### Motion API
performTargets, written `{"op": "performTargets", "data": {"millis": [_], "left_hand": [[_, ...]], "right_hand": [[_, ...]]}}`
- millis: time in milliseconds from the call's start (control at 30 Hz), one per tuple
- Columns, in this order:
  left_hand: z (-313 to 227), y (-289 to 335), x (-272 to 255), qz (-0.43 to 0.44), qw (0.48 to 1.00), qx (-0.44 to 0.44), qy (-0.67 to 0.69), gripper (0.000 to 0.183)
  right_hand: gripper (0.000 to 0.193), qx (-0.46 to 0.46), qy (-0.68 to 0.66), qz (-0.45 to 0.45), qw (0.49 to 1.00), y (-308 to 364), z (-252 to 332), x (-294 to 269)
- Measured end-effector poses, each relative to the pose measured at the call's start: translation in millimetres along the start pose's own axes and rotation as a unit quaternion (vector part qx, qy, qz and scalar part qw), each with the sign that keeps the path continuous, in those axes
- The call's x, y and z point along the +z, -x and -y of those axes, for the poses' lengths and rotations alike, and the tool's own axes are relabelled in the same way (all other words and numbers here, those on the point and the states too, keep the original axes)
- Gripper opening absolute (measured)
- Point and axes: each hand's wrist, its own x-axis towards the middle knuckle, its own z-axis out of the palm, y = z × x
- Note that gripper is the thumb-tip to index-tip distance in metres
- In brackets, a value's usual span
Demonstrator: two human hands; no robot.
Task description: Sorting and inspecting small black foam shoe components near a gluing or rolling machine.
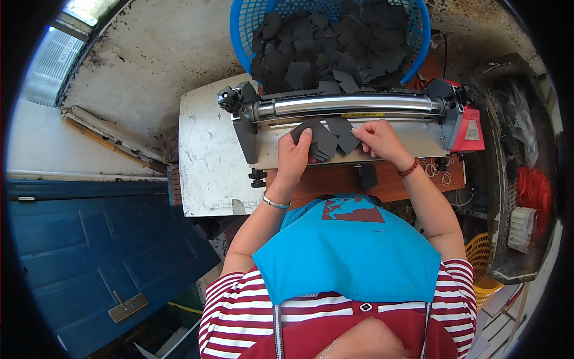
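The left hand (pixel 294 157) pinches a fanned stack of dark pads (pixel 320 140), thumb on top so single pieces can be slid off. The right hand (pixel 378 139), fingers pressed together, holds one pad (pixel 345 133) flat on the machine's feed plate (pixel 412 140), just before the steel roller (pixel 353 105), square to it. Behind the bench's (pixel 203 149) far edge a blue basket (pixel 242 30) holds loose pads (likely fed-through ones).
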Motion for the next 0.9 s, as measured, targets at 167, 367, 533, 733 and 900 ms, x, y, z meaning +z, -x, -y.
{"op": "performTargets", "data": {"millis": [167, 367, 533, 733, 900], "left_hand": [[3.3, -0.7, 0.6, -0.005, 1.0, 0.016, -0.021, 0.027], [11.4, -3.4, 9.0, 0.052, 0.998, 0.025, -0.027, 0.028], [-0.6, -0.3, 15.5, 0.038, 0.998, -0.029, 0.039, 0.024], [3.7, -2.6, -0.8, 0.105, 0.986, -0.044, 0.12, 0.018], [5.5, -1.4, -3.4, 0.087, 0.993, -0.041, 0.072, 0.02]], "right_hand": [[0.04, 0.003, 0.133, -0.094, 0.987, -7.9, 4.0, 0.4], [0.039, -0.015, 0.097, -0.105, 0.99, -10.9, 2.9, 11.3], [0.036, -0.1, 0.024, 0.007, 0.995, 9.1, 13.0, 20.2], [0.033, -0.03, -0.079, 0.024, 0.996, 6.8, 7.0, 16.0], [0.033, -0.023, -0.088, 0.033, 0.995, 6.5, 4.7, 12.4]]}}
